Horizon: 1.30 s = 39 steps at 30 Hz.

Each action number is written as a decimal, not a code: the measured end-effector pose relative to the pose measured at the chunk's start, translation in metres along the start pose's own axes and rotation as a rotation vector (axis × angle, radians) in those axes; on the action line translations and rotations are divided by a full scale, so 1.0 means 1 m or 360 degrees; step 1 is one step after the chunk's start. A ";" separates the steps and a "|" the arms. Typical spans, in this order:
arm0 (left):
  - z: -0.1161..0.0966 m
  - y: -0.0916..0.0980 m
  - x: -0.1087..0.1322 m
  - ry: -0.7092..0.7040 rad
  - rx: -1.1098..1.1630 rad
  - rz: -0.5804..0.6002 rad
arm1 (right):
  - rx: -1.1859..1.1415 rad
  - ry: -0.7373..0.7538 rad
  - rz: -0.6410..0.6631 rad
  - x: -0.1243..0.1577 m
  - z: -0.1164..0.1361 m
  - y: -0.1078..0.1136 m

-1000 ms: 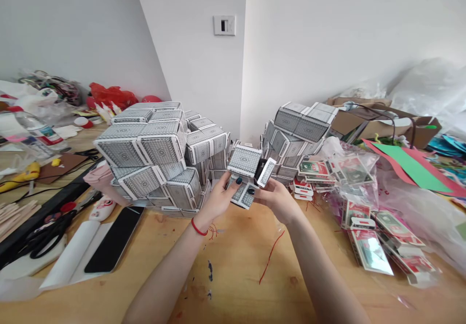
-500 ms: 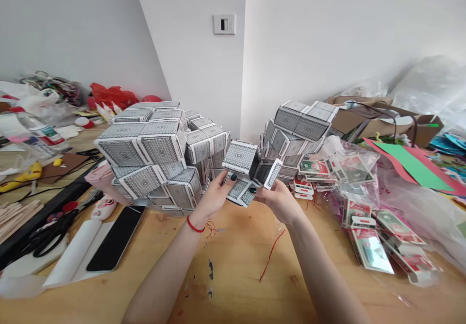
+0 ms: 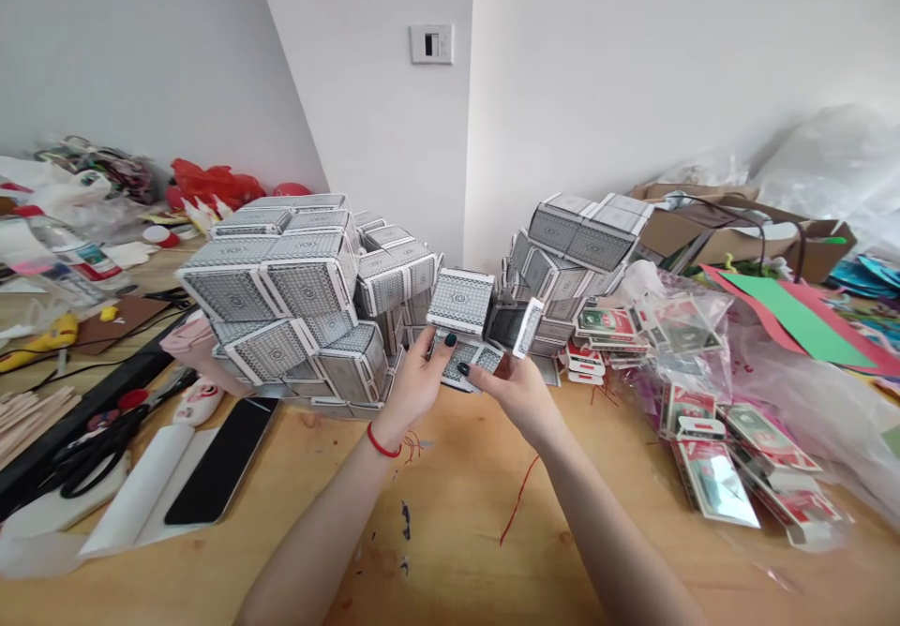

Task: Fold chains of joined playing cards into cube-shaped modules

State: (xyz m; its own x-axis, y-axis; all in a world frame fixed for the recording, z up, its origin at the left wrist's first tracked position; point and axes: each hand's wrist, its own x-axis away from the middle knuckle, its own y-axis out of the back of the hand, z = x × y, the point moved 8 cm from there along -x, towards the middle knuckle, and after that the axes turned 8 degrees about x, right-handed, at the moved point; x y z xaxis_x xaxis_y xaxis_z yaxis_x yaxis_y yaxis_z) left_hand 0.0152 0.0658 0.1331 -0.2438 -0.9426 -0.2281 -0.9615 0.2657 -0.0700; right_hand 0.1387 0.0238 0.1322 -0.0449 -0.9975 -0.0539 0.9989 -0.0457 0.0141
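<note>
Between my hands is a small structure of joined playing cards (image 3: 460,300), grey-patterned backs outward, with one boxy cell and a white-edged card flap standing up at its right. My left hand (image 3: 414,378) grips its left lower side, thumb on the front face. My right hand (image 3: 517,392) holds its right lower part, thumb pressed on the lower cards and fingers hidden behind. To the left rises a large stack of card blocks (image 3: 271,289) of the same pattern. Another card stack (image 3: 587,237) leans behind on the right.
On the left lie a black phone (image 3: 221,462), scissors (image 3: 98,448), wooden sticks (image 3: 32,420) and a yellow glue gun (image 3: 42,343). Opened red card packs (image 3: 713,481) and plastic wrap cover the right side. A red thread (image 3: 518,499) lies on the wooden table (image 3: 457,551).
The held card structure has turned slightly, showing its front face more squarely. My right thumb has slid left across the lower cards.
</note>
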 end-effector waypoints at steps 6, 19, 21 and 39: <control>-0.005 -0.008 0.002 -0.0102 -0.0113 0.0060 | 0.0072 0.0019 0.0081 -0.002 -0.005 0.004; 0.008 -0.001 -0.001 -0.0039 0.0026 -0.0048 | 0.0014 0.0064 0.0113 -0.002 0.002 0.007; 0.012 0.003 -0.002 0.0017 0.0120 -0.0078 | -0.0040 -0.0015 0.0121 -0.002 -0.001 0.008; 0.022 0.012 -0.004 0.0276 0.0576 -0.0205 | -0.0281 -0.0065 0.0466 0.011 0.006 0.000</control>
State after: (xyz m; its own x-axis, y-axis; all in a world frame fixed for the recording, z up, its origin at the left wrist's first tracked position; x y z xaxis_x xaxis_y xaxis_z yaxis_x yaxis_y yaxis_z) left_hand 0.0077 0.0767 0.1122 -0.1718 -0.9847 -0.0305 -0.8866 0.1681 -0.4309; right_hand 0.1385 0.0130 0.1381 0.2471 -0.9684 -0.0329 0.9567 0.2492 -0.1505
